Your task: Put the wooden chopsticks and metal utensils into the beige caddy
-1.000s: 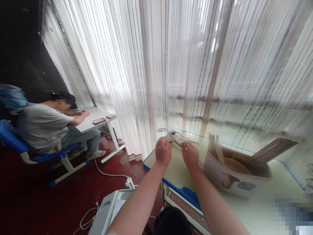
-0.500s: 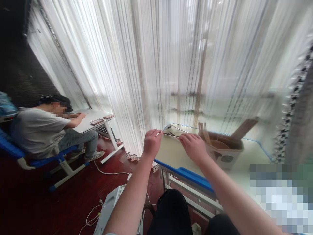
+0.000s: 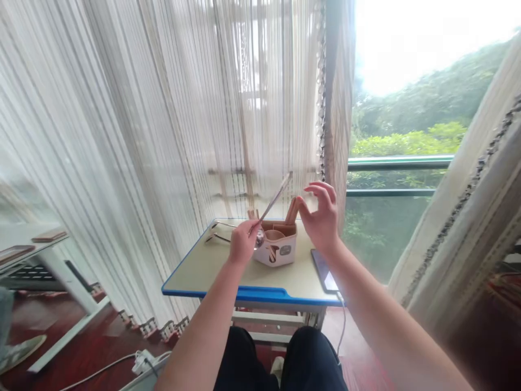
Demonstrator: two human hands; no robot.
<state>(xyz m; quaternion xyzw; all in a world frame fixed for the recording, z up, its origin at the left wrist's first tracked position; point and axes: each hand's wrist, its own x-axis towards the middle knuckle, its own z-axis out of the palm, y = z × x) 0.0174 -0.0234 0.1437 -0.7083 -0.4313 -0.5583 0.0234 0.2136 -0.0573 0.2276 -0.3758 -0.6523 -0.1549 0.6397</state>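
Observation:
My left hand (image 3: 243,241) is closed around a long, thin metal utensil (image 3: 277,196) that slants up to the right; its exact kind is unclear. Beside those fingers shows a shiny rounded metal piece (image 3: 259,238), and I cannot tell whether it belongs to the held utensil. My right hand (image 3: 323,214) is raised with fingers curved and apart, holding nothing. Its thumb is near the wooden pieces (image 3: 292,212) sticking out of a white utensil holder (image 3: 280,252). Two metal utensils with dark hooked ends (image 3: 215,237) lie left of the holder, partly behind my left hand.
The holder stands on a cream desk (image 3: 195,274) with a blue edge. A tablet (image 3: 324,270) with a white cable lies at the desk's right. Sheer curtains (image 3: 183,136) hang behind, and a window railing (image 3: 399,163) is at right. Another desk (image 3: 44,244) stands far left.
My view has turned right, so the other person is mostly out of sight. My hands, earlier both at a thin metal utensil, have separated; the left holds one upright at a slant, the right is free.

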